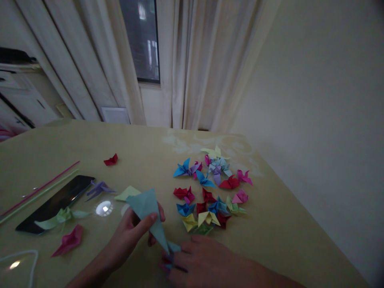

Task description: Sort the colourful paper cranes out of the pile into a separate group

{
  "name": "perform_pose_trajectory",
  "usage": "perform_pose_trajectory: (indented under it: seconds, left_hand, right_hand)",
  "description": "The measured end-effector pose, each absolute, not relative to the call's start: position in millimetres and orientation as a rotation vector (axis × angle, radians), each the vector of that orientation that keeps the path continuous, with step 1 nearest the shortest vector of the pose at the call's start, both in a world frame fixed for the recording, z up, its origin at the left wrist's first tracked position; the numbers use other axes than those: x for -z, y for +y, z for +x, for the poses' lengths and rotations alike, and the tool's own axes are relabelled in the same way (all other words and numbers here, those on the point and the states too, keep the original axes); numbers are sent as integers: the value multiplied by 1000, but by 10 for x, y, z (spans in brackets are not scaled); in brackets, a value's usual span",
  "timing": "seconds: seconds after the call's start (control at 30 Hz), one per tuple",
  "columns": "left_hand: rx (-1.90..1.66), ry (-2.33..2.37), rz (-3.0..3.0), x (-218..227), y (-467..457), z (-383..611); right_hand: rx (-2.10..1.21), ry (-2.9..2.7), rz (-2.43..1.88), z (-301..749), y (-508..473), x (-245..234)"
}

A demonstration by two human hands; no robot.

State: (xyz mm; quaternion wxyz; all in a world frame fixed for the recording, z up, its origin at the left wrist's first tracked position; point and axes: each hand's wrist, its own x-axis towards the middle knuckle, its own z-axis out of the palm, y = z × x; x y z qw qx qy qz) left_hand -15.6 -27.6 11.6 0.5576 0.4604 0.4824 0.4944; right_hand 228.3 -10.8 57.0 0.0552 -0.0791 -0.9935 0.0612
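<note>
The left hand [132, 234] grips a folded blue-green paper [148, 208], with the thumb on top and the fingers behind. The right hand [207, 258] pinches the thin tip. The paper is held just above the table [285, 224], close to the person. It is long and pointy. Its wide end points up and away, and its thin end slants down to the right. Many little folded paper shapes [210, 192] lie in a loose heap on the bare table, just past the hands. A dark phone [57, 202] lies off to the left.
</note>
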Motion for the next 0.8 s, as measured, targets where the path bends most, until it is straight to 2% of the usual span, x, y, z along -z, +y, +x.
perform_pose_trajectory:
  seconds: [0.23, 0.37, 0.6, 0.8]
  left_hand:
    - [-1125, 1288, 1235, -215, -375, -91]
    - [-1066, 1212, 1489, -253, -393, -27]
    - [-1002, 1301, 2049, -33, -440, 8]
    - [-960, 1267, 2036, 11, -470, -8]
  right_hand:
    - [-520, -3045, -400, 2465, 138, -1098]
    - [-549, -2947, -557, 2484, 173, -1052]
    - [-886, -2613, -811, 2470, 152, -1053]
    - [-616, -2803, -699, 2485, 166, -1040]
